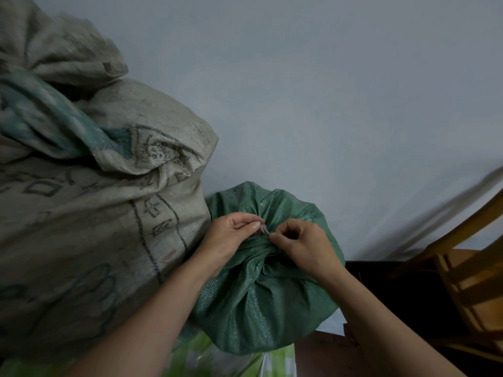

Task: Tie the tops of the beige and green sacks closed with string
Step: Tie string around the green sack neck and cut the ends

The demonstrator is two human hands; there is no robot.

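Green sack (261, 308), neck bunched, beige sack (95, 213) against its left, left hand (231, 235) and right hand (302, 240) at its neck, fingers (254, 225) pinching string (264, 229)

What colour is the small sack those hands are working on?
Dark green, with a woven texture; the sack shows clearly in the head view.
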